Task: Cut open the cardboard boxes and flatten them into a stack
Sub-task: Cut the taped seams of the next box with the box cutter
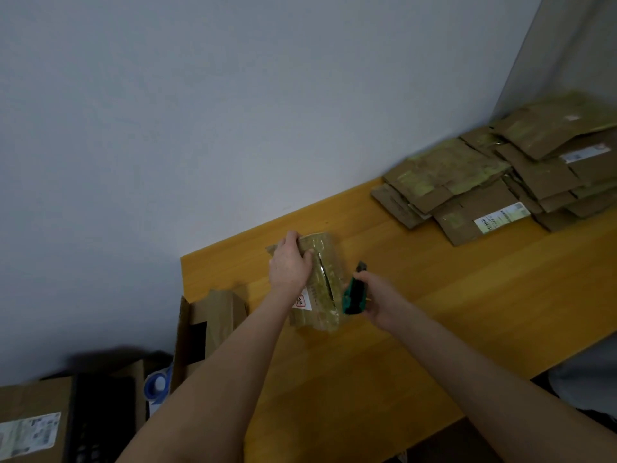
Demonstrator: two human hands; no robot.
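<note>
One taped box [325, 262] on bench [434, 312] | left grip [289, 266] clasps its far end | right grip [380, 302] holds green cutter [352, 297] beside it | flattened stack [467, 175] far right

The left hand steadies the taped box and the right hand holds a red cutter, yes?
Not quite. The head view shows the cutter in the right hand is green, not red; the left hand does steady the taped box.

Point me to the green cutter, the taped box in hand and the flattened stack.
green cutter [351, 298]: head view, on its green body.
taped box [332, 260]: head view, on its taped top face.
flattened stack [445, 168]: head view, on a top sheet.
</note>
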